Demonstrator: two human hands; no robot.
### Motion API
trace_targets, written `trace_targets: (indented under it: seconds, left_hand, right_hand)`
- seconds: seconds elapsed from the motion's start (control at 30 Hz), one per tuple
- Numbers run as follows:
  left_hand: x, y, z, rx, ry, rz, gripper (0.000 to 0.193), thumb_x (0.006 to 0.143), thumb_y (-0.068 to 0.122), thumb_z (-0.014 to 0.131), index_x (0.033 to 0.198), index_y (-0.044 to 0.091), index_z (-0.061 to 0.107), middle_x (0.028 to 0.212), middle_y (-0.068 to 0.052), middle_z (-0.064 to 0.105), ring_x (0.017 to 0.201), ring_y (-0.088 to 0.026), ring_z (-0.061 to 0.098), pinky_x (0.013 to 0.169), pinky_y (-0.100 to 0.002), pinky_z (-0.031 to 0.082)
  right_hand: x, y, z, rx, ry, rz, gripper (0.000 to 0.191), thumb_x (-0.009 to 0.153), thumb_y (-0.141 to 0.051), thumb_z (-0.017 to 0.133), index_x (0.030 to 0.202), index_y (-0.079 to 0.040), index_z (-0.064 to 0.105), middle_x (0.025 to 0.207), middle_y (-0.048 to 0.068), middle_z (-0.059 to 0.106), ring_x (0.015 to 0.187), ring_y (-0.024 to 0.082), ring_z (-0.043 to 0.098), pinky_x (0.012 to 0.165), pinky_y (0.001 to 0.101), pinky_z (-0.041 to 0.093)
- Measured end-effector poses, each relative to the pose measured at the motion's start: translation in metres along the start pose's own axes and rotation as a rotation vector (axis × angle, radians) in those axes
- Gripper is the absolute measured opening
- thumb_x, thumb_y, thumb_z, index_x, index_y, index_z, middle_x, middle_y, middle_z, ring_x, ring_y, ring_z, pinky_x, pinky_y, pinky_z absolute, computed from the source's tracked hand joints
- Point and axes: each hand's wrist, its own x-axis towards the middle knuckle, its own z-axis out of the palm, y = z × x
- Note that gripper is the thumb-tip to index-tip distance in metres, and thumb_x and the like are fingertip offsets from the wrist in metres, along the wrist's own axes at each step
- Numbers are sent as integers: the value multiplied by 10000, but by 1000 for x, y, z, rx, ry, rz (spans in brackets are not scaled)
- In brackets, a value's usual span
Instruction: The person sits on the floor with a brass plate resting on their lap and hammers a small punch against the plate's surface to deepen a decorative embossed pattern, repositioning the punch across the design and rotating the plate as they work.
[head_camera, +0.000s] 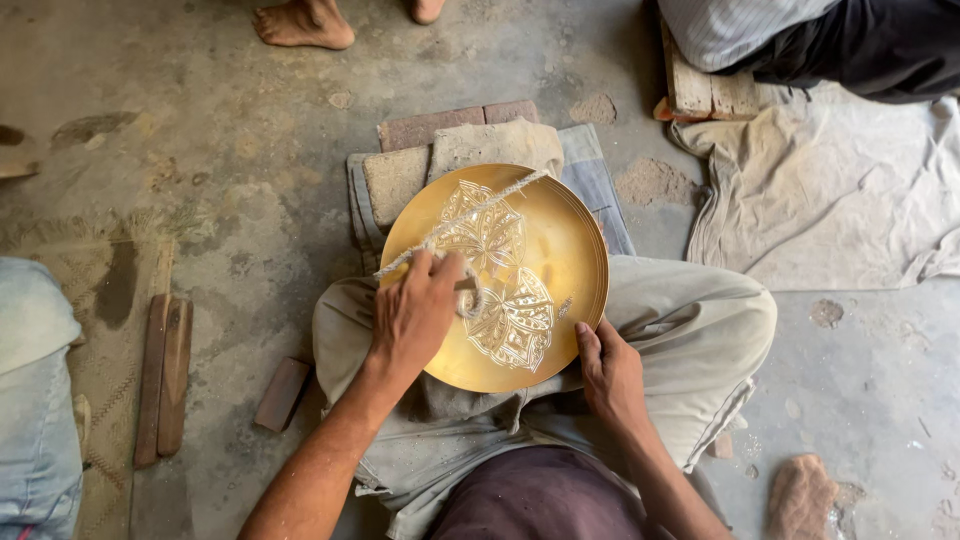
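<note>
Your left hand (418, 312) grips a cord-wrapped tool (468, 298) mid-plate; your right hand (607, 372) clasps the brass plate (565, 240) rim at four o'clock.

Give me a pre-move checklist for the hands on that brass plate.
1. Left hand on the tool over the plate: ok.
2. Right hand steadying the plate's rim: ok.
3. Plate propped on the brick and lap: ok.
4. Rope lying across the plate's engraving: not ok.
5. Tool tip on the engraving: cannot tell, hidden by the hand.
</note>
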Motion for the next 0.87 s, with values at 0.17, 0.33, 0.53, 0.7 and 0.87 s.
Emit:
trace_targets:
  seconds: [0.17,0.33,0.53,0.7,0.87]
  left_hand:
    - [-10,20,-12,-30,-45,22,477,800,299,750,1245,170,638,859,-137,600,650,-323,691,513,-456,529]
    - [-1,23,-5,-7,-76,-42,155,962,217,692,1037,103,619,861,-103,620,686,-285,700,561,-444,547]
    - [-1,0,-30,-39,339,-26,294,848,96,791,1084,76,616,967,-109,635,767,-267,679,590,-389,557]
    - [9,-51,-74,154,631,-235,98,1094,40,721,1155,47,645,1101,-86,594,894,-177,657,728,-346,539]
    - [5,-62,-59,68,467,-266,166,1068,138,722,1229,110,695,1175,-132,534,1013,-265,646,862,-389,557]
  right_hand:
    - [6,0,-3,-26,-49,90,351,1048,-321,503,1214,-50,653,721,213,617,640,316,570,676,397,507]
    - [11,5,-3,27,1,-57,330,1033,-301,528,1154,-19,648,775,176,658,637,283,600,648,387,507]
    - [37,13,-12,-151,68,-9,320,1044,-285,585,939,9,655,692,231,602,624,405,590,608,455,475]
    - [95,7,-34,-197,171,-273,275,1047,-229,617,937,18,668,773,233,621,676,398,612,620,459,464]
    - [117,-17,-39,-58,112,-269,268,1026,-255,638,1145,-23,701,931,203,719,816,308,715,725,384,537]
